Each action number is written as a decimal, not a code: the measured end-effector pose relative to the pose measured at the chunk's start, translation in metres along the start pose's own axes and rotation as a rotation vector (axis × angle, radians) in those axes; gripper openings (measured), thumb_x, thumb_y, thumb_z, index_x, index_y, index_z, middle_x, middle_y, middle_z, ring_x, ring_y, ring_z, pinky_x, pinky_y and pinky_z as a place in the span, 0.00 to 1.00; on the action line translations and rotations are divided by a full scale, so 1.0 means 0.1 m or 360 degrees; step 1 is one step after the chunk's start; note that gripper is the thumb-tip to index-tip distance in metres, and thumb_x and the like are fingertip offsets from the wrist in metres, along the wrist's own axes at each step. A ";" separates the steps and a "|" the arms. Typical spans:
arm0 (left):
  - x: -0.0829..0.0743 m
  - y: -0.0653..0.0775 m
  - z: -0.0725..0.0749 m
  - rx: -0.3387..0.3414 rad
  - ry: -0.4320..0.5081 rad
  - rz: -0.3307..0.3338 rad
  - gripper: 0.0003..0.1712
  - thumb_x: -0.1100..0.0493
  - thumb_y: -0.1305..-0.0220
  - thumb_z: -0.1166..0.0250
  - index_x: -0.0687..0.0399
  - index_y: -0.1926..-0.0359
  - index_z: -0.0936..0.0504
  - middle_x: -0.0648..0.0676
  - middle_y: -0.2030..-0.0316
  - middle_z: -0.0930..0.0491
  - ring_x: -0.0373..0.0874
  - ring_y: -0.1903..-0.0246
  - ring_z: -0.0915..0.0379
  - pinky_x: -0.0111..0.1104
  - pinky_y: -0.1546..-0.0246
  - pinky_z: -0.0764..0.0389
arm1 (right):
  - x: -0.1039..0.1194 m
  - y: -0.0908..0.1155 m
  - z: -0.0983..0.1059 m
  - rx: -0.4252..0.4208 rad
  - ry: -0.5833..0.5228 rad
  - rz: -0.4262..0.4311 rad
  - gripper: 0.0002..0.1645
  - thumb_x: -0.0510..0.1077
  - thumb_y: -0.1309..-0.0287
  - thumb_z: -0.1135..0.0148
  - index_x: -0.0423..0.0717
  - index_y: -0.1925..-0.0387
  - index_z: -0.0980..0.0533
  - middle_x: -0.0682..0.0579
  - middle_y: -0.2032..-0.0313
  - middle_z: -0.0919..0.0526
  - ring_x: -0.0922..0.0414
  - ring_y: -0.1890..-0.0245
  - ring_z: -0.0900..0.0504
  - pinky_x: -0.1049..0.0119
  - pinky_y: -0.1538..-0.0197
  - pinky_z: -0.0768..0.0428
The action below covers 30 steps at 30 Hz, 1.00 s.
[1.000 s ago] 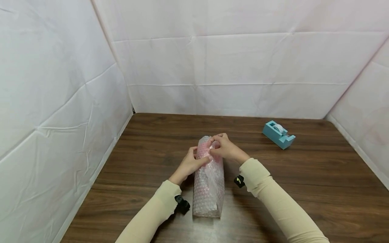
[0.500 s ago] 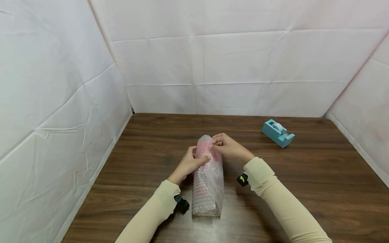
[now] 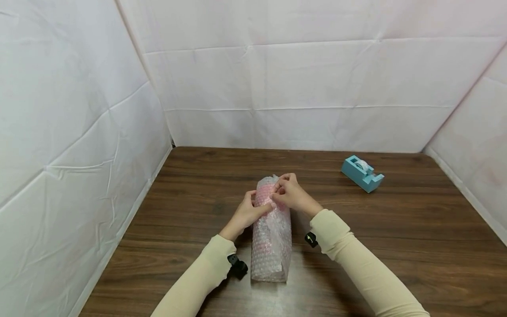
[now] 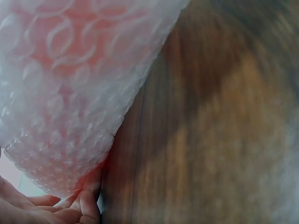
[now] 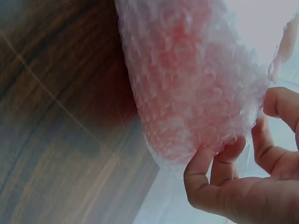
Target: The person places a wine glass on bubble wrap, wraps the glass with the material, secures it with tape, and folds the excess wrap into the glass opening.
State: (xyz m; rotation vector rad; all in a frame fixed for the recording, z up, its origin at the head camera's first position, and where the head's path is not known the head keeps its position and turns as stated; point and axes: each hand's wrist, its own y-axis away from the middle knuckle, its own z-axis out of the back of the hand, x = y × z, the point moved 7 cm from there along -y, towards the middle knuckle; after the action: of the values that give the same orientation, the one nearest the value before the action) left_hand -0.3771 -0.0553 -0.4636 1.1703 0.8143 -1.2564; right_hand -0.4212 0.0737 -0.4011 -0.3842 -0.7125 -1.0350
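Observation:
A long bundle of bubble wrap (image 3: 265, 259) lies lengthwise on the brown wooden table, with something pink showing through it. My left hand (image 3: 246, 214) grips the bundle's left side, thumb across the top; in the left wrist view its fingers (image 4: 86, 198) curl at the bundle's edge. At the far end, my right hand (image 3: 292, 193) pinches the wrap on its upper right side. The right wrist view shows bent fingertips (image 5: 229, 151) pressed against the bubbles. What lies inside the wrap is blurred by its layers.
A light blue tape dispenser (image 3: 361, 175) holding a roll of tape stands at the back right of the table (image 3: 416, 220). White cloth walls (image 3: 301, 88) enclose the table behind and on both sides.
My right hand moved slightly right along the wrap, then back left over its top; a bit of the wrap's far edge now sticks up there. My left hand stays in place.

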 end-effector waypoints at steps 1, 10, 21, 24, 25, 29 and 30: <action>0.00 0.00 0.00 0.0002 -0.0001 -0.0003 0.49 0.44 0.44 0.33 0.57 0.29 0.47 0.65 0.36 0.35 0.57 0.41 0.33 0.50 0.42 0.29 | -0.01 0.00 0.00 0.0005 -0.0025 -0.0018 0.06 0.37 0.40 0.40 0.36 0.65 0.26 0.35 0.42 0.45 0.49 0.56 0.27 0.66 0.61 0.24; 0.02 0.00 -0.01 0.0021 -0.0009 -0.0007 0.50 0.42 0.45 0.33 0.56 0.29 0.47 0.64 0.39 0.32 0.55 0.44 0.29 0.48 0.46 0.26 | -0.15 -0.04 0.01 0.0059 -0.0157 -0.0245 0.25 0.42 0.45 0.36 0.43 0.55 0.42 0.39 0.50 0.49 0.47 0.56 0.33 0.58 0.54 0.30; 0.02 0.00 0.00 0.0010 -0.0020 -0.0009 0.48 0.43 0.43 0.34 0.56 0.30 0.46 0.64 0.41 0.30 0.55 0.48 0.27 0.48 0.47 0.25 | -0.28 -0.05 -0.05 -0.0144 -0.0345 -0.0350 0.37 0.48 0.48 0.35 0.43 0.44 0.44 0.39 0.46 0.48 0.45 0.49 0.33 0.56 0.51 0.28; 0.02 0.00 0.00 0.0015 -0.0003 0.0001 0.48 0.43 0.43 0.34 0.55 0.30 0.46 0.64 0.41 0.29 0.54 0.48 0.26 0.48 0.46 0.25 | -0.27 -0.05 -0.04 -0.0186 -0.0333 -0.0364 0.41 0.47 0.49 0.34 0.42 0.40 0.46 0.37 0.43 0.50 0.43 0.46 0.34 0.51 0.44 0.29; 0.02 0.00 0.00 0.0020 -0.0001 0.0000 0.48 0.43 0.43 0.34 0.56 0.29 0.46 0.64 0.42 0.29 0.54 0.48 0.26 0.47 0.47 0.24 | -0.27 -0.04 -0.04 -0.0192 -0.0328 -0.0370 0.44 0.48 0.50 0.33 0.42 0.38 0.47 0.36 0.41 0.50 0.42 0.44 0.34 0.49 0.42 0.30; 0.02 0.00 0.01 0.0034 -0.0005 0.0004 0.48 0.42 0.43 0.34 0.55 0.29 0.47 0.64 0.42 0.29 0.54 0.49 0.25 0.48 0.47 0.24 | -0.30 -0.05 -0.03 -0.0163 -0.0348 -0.0431 0.54 0.50 0.51 0.32 0.45 0.30 0.54 0.35 0.37 0.55 0.38 0.41 0.36 0.43 0.38 0.33; 0.02 0.01 0.01 0.0037 -0.0010 0.0005 0.48 0.42 0.42 0.34 0.55 0.29 0.47 0.64 0.42 0.29 0.54 0.49 0.25 0.48 0.47 0.24 | -0.32 -0.05 -0.03 -0.0148 -0.0348 -0.0450 0.57 0.51 0.51 0.32 0.46 0.29 0.56 0.34 0.36 0.56 0.37 0.40 0.37 0.42 0.37 0.33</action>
State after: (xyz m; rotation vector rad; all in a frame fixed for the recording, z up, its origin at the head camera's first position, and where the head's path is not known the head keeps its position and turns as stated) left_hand -0.3762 -0.0569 -0.4653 1.1853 0.7945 -1.2694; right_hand -0.4347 0.0899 -0.4259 -0.4915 -0.9355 -1.3094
